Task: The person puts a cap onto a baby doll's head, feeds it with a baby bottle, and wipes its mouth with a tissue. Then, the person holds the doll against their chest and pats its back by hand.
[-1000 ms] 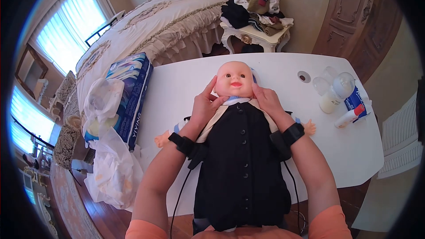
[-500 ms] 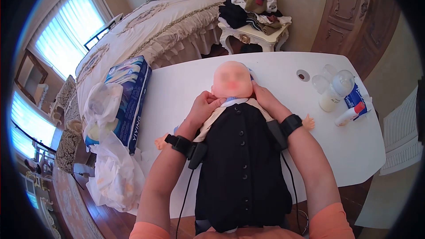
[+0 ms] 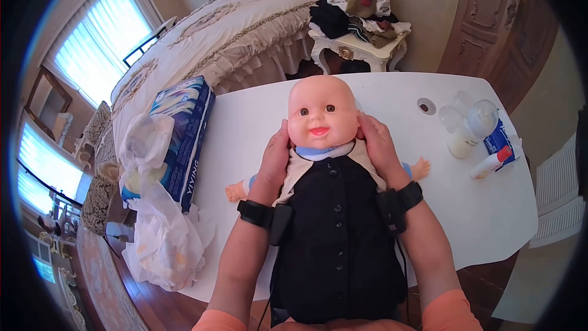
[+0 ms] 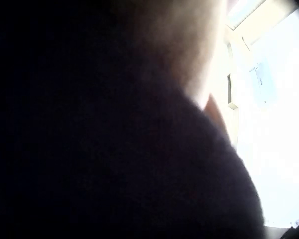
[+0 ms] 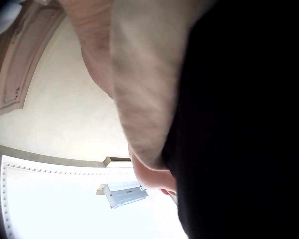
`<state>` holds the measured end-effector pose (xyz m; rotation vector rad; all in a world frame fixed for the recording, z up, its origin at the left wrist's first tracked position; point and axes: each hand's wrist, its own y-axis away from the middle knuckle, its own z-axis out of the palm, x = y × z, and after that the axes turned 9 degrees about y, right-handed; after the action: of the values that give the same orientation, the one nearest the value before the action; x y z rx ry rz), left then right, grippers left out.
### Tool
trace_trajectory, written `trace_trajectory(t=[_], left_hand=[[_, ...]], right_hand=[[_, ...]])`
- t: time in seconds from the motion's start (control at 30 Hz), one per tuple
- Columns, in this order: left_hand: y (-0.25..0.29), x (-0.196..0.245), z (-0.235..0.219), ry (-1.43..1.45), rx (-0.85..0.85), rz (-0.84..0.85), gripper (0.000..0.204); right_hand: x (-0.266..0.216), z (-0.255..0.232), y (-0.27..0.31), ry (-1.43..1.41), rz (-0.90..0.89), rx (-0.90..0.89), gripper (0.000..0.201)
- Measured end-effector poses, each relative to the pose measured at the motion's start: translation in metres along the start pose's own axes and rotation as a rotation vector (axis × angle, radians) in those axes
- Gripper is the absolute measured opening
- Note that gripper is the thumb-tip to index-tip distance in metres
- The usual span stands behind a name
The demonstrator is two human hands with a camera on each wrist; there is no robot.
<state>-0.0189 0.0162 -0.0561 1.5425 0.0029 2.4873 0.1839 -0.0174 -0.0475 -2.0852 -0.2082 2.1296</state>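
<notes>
One doll [image 3: 327,165] lies face up on the white table [image 3: 478,208], head toward the far edge, dressed in one black buttoned coat [image 3: 337,239] over a beige collar. Left of the doll: one blue nappy pack [image 3: 184,129] and one crumpled white plastic bag [image 3: 159,233] at the table's left edge. Right of the doll: one baby bottle [image 3: 465,132], one small white tube with a red cap [image 3: 490,162] and one blue-and-white packet [image 3: 497,138] (three items, close together). Both forearms reach forward along the doll's sides, each with a black wrist strap. The left hand [image 3: 274,156] cups the doll's left-of-frame cheek and neck, fingers closed against it; the right hand [image 3: 376,147] grasps the opposite side of the head likewise. The head view alone shows the hands and table. The left wrist view is almost wholly dark cloth; the right wrist view shows the beige collar [image 5: 149,74], black coat and a ceiling, no fingers.
</notes>
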Motion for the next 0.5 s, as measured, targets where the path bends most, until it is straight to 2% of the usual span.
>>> trace_trajectory(t=[0.07, 0.13, 0.17, 0.2, 0.27, 0.3, 0.37, 0.43, 0.47, 0.5], left_hand=[[0.004, -0.002, 0.002, -0.066, 0.021, 0.024, 0.041], [0.012, -0.001, 0.007, -0.113, -0.088, 0.200, 0.041], [0.015, -0.001, 0.009, -0.113, -0.081, 0.198, 0.041], [0.017, -0.001, 0.010, -0.178, -0.110, 0.264, 0.041], [0.016, -0.003, 0.007, -0.245, -0.142, 0.331, 0.041], [0.013, -0.006, 0.004, -0.332, -0.121, 0.356, 0.043], [0.018, 0.001, 0.011, -0.416, -0.100, 0.378, 0.048], [0.032, 0.017, 0.030, 0.073, -0.108, -0.027, 0.056], [0.031, 0.017, 0.028, 0.078, -0.108, -0.026, 0.056], [0.031, 0.017, 0.025, 0.137, -0.157, -0.110, 0.059]], right_hand=[[0.004, 0.004, 0.002, 0.030, -0.071, 0.057, 0.034], [0.007, 0.003, 0.002, 0.001, -0.030, 0.054, 0.037], [0.008, 0.003, 0.001, -0.028, 0.005, 0.055, 0.041], [0.012, 0.002, -0.001, -0.029, 0.008, 0.052, 0.041], [0.015, 0.003, -0.007, -0.131, 0.070, -0.078, 0.046], [0.014, 0.003, -0.006, -0.131, 0.069, -0.080, 0.046], [-0.008, 0.007, 0.001, 0.017, -0.167, -0.152, 0.057], [-0.013, 0.009, 0.003, 0.060, -0.161, -0.133, 0.056], [-0.015, 0.010, 0.004, 0.099, -0.159, -0.113, 0.055], [-0.016, 0.010, 0.004, 0.103, -0.158, -0.117, 0.055]])
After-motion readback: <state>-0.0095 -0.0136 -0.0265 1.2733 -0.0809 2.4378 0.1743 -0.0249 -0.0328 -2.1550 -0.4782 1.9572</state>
